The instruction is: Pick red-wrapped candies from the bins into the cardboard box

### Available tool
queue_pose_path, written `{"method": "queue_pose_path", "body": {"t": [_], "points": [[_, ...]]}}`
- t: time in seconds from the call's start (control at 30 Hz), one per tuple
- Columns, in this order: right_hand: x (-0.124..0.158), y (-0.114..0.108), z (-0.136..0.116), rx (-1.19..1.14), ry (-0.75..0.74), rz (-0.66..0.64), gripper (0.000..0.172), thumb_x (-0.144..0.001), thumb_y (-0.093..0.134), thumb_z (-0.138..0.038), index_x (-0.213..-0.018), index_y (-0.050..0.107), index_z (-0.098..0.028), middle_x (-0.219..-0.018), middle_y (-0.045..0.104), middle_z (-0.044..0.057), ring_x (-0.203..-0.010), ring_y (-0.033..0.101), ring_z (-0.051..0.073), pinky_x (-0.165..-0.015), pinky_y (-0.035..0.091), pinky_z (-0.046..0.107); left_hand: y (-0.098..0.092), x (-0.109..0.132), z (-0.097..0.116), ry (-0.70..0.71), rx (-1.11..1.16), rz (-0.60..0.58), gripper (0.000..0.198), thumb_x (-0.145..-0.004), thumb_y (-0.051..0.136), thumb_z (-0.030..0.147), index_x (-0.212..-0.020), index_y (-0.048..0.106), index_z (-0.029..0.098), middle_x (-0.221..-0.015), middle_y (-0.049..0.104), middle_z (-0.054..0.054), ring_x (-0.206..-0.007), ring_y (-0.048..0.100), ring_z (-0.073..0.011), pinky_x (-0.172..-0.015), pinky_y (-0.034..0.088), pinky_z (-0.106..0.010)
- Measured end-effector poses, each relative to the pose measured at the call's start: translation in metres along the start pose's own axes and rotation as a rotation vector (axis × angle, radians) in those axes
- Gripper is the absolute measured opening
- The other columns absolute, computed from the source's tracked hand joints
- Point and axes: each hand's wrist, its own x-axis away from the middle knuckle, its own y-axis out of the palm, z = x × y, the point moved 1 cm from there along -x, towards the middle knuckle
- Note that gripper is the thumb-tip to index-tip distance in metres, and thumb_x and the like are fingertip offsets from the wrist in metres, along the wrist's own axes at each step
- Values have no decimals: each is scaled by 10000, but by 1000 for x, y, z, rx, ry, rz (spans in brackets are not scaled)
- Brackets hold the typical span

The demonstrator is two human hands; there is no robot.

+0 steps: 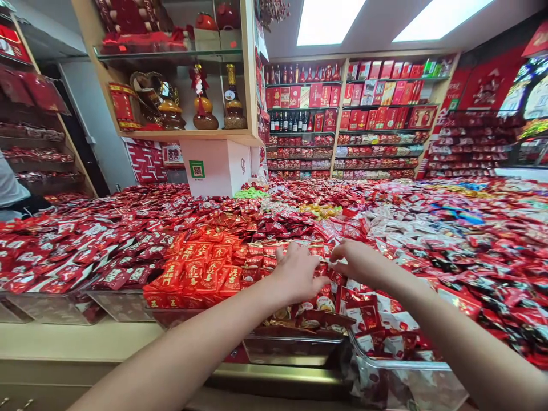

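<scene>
My left hand (299,275) lies over the red packets marked "DURIAN" (253,255) in the middle bin. Its thumb stands apart from the fingers, and the fingertips are partly hidden. Close by on the right, my right hand (357,261) reaches in over the same heap, fingers bent and apart. Small wrapped packets lie under its fingertips; I make out none clearly held. Red and white packets (385,319) fill the clear bin (411,365) below my right forearm. Orange-red packets with gold characters (201,274) lie left of my left hand.
Clear plastic bins (124,305) line the counter's front edge (64,342), heaped with packets. A white pillar (209,165) with a QR code rises behind, carrying a shelf (184,135) of ornamental bottles. Wall shelves (342,120) hold bottles and boxes. A person's sleeve (11,182) shows at far left.
</scene>
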Motion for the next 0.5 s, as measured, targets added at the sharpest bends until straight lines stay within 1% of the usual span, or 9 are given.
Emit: {"method": "queue_pose_path", "body": {"t": [0.07, 0.17, 0.23, 0.3, 0.37, 0.4, 0.43, 0.47, 0.5], "points": [[0, 7, 2, 59, 8, -6, 141, -681, 573, -187, -763, 688, -180, -811, 621, 103, -768, 588, 237, -654, 423, 305, 5, -1, 1, 17, -7, -3, 311, -754, 518, 471, -823, 606, 180, -930, 567, -84, -985, 424, -282, -816, 347, -482], [-1, 17, 0, 124, 28, 7, 131, -698, 553, -199, -757, 669, -186, -801, 603, 95, -760, 586, 226, -598, 407, 285, 10, -3, 6, 27, -14, 12, 225, -762, 533, 375, -818, 605, 169, -909, 585, -92, -968, 435, -279, -813, 337, -501], [-1, 19, -2, 155, 34, 13, 142, -722, 515, -177, -755, 653, -185, -795, 596, 93, -746, 583, 213, -573, 393, 273, 7, -2, 9, 31, -7, 30, 186, -776, 512, 332, -811, 603, 173, -897, 593, -87, -963, 441, -271, -817, 330, -502], [0, 19, -1, 177, 36, 14, 154, -744, 488, -178, -718, 640, -181, -765, 589, 93, -724, 582, 208, -559, 384, 272, -1, 8, 12, 34, 6, 58, 170, -795, 481, 307, -841, 600, 195, -911, 597, -66, -969, 444, -251, -840, 313, -492], [-1, 18, 2, 192, 45, 16, 165, -758, 481, -199, -692, 630, -173, -752, 582, 102, -723, 583, 220, -554, 380, 281, -10, 28, 15, 61, 54, 112, 181, -821, 440, 290, -899, 591, 226, -952, 597, -40, -986, 444, -222, -887, 284, -463], [-1, 18, 4, 198, 53, 16, 162, -758, 486, -205, -686, 626, -170, -755, 579, 108, -724, 584, 229, -549, 379, 286, -13, 42, 16, 100, 107, 149, 195, -834, 417, 276, -915, 589, 233, -974, 598, -34, -993, 445, -210, -915, 264, -443], [-1, 18, 7, 203, 61, 15, 152, -754, 492, -201, -682, 622, -168, -761, 577, 111, -724, 586, 236, -546, 379, 289, -14, 59, 17, 155, 175, 161, 225, -849, 382, 258, -941, 587, 245, -987, 604, -29, -1003, 449, -199, -927, 264, -415], [-1, 18, 9, 207, 69, 14, 138, -751, 498, -190, -688, 619, -166, -769, 575, 112, -725, 588, 240, -547, 380, 291, -12, 77, 18, 225, 241, 114, 256, -855, 364, 260, -991, 580, 258, -1005, 608, -32, -1011, 455, -197, -926, 279, -393], [0, 17, 10, 211, 78, 14, 124, -751, 501, -184, -710, 617, -165, -786, 574, 114, -729, 590, 242, -550, 383, 293, -7, 96, 19, 290, 293, 1, 263, -845, 380, 273, -1017, 579, 281, -1018, 610, -32, -1007, 465, -207, -918, 299, -395]]}}
